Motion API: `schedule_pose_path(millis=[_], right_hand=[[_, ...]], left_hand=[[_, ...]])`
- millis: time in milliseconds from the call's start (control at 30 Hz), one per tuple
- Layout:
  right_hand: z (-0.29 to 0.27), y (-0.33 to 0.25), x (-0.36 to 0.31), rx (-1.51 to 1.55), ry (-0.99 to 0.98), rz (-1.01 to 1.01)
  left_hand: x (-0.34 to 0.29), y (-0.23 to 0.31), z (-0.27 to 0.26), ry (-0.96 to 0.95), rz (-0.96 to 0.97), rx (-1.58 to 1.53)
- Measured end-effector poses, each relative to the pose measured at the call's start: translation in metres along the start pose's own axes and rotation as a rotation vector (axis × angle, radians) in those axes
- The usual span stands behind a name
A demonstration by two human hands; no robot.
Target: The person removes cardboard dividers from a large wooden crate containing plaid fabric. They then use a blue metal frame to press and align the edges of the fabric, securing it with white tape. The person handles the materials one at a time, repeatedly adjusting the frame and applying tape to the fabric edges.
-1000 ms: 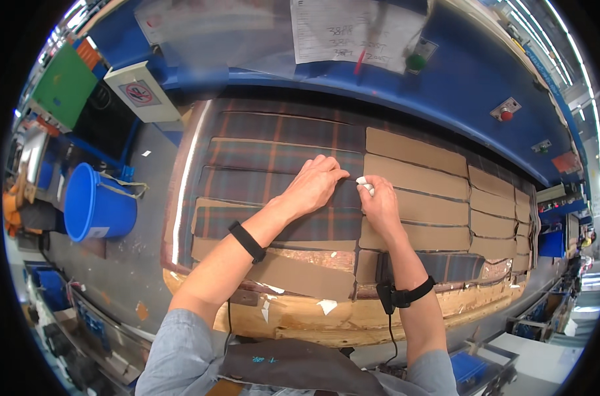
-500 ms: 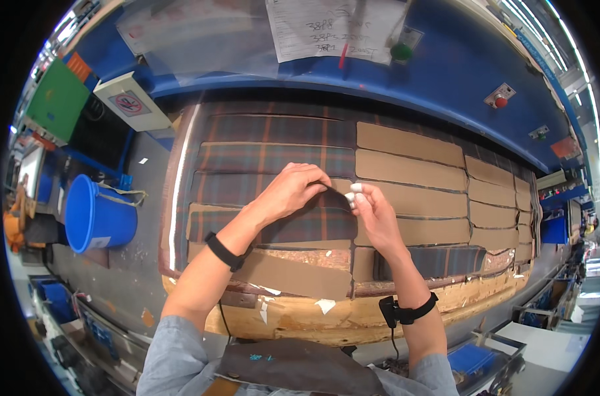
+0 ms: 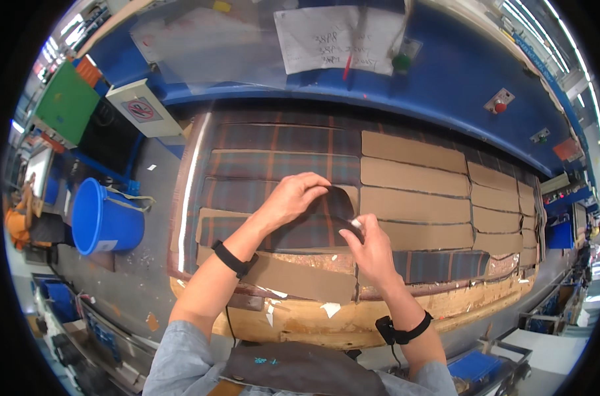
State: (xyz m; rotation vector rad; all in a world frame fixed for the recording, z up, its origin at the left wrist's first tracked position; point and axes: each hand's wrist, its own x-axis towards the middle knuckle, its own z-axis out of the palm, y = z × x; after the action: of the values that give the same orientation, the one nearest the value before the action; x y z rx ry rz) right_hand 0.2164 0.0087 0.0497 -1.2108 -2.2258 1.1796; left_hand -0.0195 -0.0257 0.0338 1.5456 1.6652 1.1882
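A dark plaid fabric piece (image 3: 305, 231) is lifted at its upper right corner, which curls up and shows a dark underside. My left hand (image 3: 292, 201) pinches it by the upper edge, thumb and fingers closed. Lower down, at the right edge of the same piece, my right hand (image 3: 372, 247) has thumb and fingertips closed on the border. White coverings show on the right fingertips. Other plaid strips (image 3: 280, 163) lie flat in rows beyond my left hand. Brown panels (image 3: 412, 173) lie to the right, parted by dark gaps.
A blue machine beam (image 3: 445, 92) with a red button (image 3: 500, 106) spans the far side. At the near side runs a worn wooden table edge (image 3: 300, 323) with white scraps. A blue bucket (image 3: 92, 218) stands on the floor at left. Another plaid strip (image 3: 438, 265) lies at near right.
My right hand has come down along the fabric's right edge, toward me. The lifted corner stands more open by my left hand, which keeps its pinch. The whole view has shifted slightly.
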Motion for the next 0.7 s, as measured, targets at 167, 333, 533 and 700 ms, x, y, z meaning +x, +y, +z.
schedule_pose_path(millis=[167,333,533,700], right_hand=[[0.001,0.011,-0.007,-0.029,0.206,-0.116],[0.017,0.007,0.011,-0.061,0.403,-0.357],[0.02,0.008,0.014,0.195,0.324,-0.102],[-0.003,-0.024,-0.004,0.231,0.428,-0.167]], left_hand=[[0.009,-0.012,0.016,0.003,0.14,0.05],[-0.001,-0.005,0.013,-0.026,0.112,0.03],[0.0,0.016,0.013,-0.082,0.153,0.014],[-0.037,0.05,0.002,-0.127,0.42,0.446]])
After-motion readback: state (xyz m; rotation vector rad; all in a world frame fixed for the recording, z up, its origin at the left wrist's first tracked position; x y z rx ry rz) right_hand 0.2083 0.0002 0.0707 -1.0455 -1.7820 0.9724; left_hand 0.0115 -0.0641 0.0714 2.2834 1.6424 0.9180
